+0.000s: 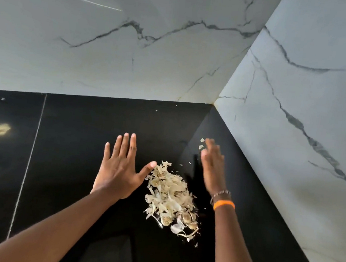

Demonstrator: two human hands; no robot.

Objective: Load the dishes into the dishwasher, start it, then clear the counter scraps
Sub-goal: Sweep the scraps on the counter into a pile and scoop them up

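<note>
Black table (62,162) in a marble corner carries the scraps (171,199), heaped between flat, straight-fingered left hand (118,174) and right hand (213,169). Scrap-clearing appears underway; next, both hands likely need to close in and scoop the heap.

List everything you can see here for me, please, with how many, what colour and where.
scrap pile: one heap, pale beige dry peels, on the counter between the two hands
stray scraps: a few, pale, by the right fingertips; tiny flecks near the back wall
counter: one, glossy black, with a pale seam line at left
walls: two, white marble with grey veins, meeting in a corner at back right
light reflection: one, yellowish, on the counter at left
wristbands: two, orange and beaded, on the right wrist
left hand: one, flat, fingers spread, left of the pile
right hand: one, fingers straight, blurred, right of the pile
</note>
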